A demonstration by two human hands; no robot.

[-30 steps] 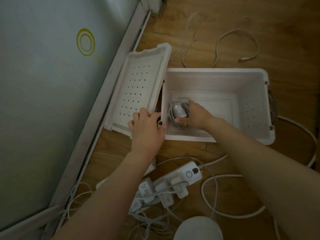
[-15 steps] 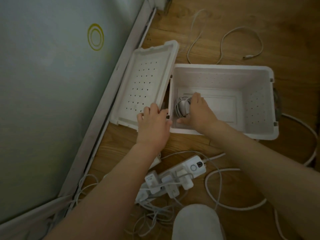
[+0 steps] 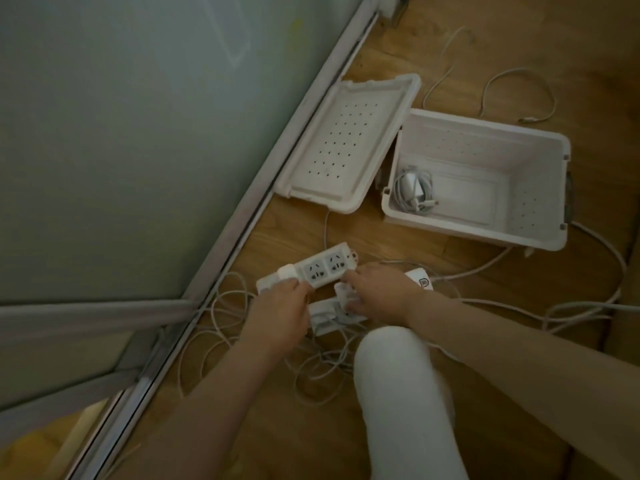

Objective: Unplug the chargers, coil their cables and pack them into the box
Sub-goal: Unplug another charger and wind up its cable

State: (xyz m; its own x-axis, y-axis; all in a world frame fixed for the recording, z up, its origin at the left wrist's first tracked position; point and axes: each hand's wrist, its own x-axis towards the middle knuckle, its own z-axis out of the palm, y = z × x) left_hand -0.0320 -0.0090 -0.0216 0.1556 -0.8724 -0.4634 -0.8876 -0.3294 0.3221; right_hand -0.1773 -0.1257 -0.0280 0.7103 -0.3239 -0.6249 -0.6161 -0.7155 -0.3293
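**Second charger taken at its plug body**

The right hand [image 3: 377, 292] pinched a charger [image 3: 346, 295] seated in the lower power strip [image 3: 332, 318]; the left hand [image 3: 280, 306] clasped the upper strip [image 3: 311, 270]. Light, rigid, probably pulled straight out. One coiled charger [image 3: 414, 190] lay in the box [image 3: 485, 233].

Dim light; a warm wooden plank floor [image 3: 450, 46] meets a frosted grey-green glass panel [image 3: 138, 133] set in a pale metal frame [image 3: 242, 220]
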